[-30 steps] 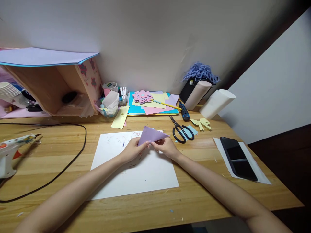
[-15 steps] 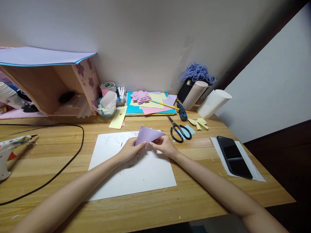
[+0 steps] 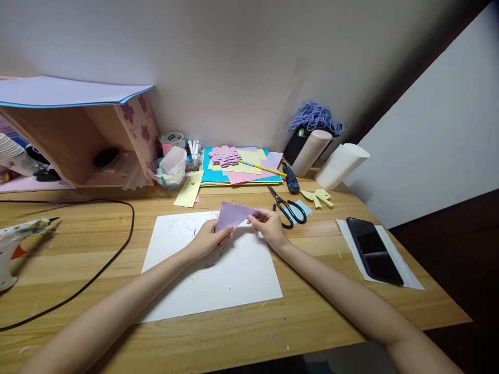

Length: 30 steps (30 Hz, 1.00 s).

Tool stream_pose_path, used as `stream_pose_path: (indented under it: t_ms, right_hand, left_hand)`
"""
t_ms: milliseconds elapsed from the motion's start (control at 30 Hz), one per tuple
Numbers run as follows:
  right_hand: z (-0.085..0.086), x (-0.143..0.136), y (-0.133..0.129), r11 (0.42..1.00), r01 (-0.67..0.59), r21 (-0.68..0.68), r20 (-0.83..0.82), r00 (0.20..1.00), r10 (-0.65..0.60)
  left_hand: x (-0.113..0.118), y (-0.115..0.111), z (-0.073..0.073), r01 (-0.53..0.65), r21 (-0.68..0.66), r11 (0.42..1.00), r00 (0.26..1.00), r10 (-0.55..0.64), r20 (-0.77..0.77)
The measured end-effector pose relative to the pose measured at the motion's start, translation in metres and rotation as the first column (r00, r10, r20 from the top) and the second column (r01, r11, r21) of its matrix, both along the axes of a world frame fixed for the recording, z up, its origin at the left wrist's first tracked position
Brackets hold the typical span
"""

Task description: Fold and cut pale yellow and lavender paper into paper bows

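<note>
Over the far edge of the white sheet (image 3: 234, 280) on the tabletop (image 3: 323, 306), the left hand (image 3: 205, 240) pinched the purple paper (image 3: 233, 214) by its near corner while the right hand (image 3: 270, 226) gripped its right corner.

Purple paper (image 3: 233, 215) between fingers (image 3: 226, 232).

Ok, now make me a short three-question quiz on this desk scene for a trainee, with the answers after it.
1. Which colour is the paper held by the left hand and right hand?
a) yellow
b) purple
c) blue
2. True or false: the black-handled scissors lie on the large white sheet.
3. Which is nearer the right hand, the scissors or the phone?

Key:
1. b
2. False; they lie to the right of it.
3. The scissors.
</note>
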State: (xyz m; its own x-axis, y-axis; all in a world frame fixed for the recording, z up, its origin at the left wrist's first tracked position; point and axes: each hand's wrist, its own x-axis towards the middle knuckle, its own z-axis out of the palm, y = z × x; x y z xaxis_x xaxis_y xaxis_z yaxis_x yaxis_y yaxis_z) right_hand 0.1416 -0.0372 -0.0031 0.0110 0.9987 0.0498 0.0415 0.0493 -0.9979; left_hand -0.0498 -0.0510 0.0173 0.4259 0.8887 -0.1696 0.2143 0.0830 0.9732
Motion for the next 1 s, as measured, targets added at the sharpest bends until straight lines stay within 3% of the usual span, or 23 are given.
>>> stream_pose_path:
  t_ms: [333,400,533,600,733,1000]
  right_hand:
    - [-0.004,0.012,0.009,0.948,0.311,0.07,-0.079,0.949,-0.306]
    - [-0.002,0.013,0.008,0.96,0.261,0.099,-0.074,0.964,-0.254]
    - [0.003,0.01,0.002,0.989,-0.093,0.118,0.042,0.995,0.089]
    - [0.003,0.007,0.0,0.977,-0.198,0.077,0.097,0.977,0.19]
    - [0.001,0.005,-0.002,0.978,-0.206,0.017,0.085,0.975,0.204]
    - [0.003,0.002,-0.007,0.969,-0.248,0.012,0.072,0.966,0.247]
  left_hand:
    - [-0.004,0.001,0.003,-0.022,-0.057,0.998,0.999,0.02,-0.034]
    - [-0.006,0.002,0.005,0.013,-0.076,0.997,0.997,-0.018,-0.068]
    - [-0.012,0.006,0.011,0.137,-0.142,0.98,0.983,-0.153,-0.103]
    - [-0.013,0.008,0.012,0.117,-0.152,0.981,0.983,-0.136,-0.121]
    - [-0.011,0.01,0.009,-0.01,-0.084,0.996,0.987,-0.004,-0.161]
    - [-0.008,0.011,0.0,-0.087,0.046,0.995,0.973,0.095,-0.212]
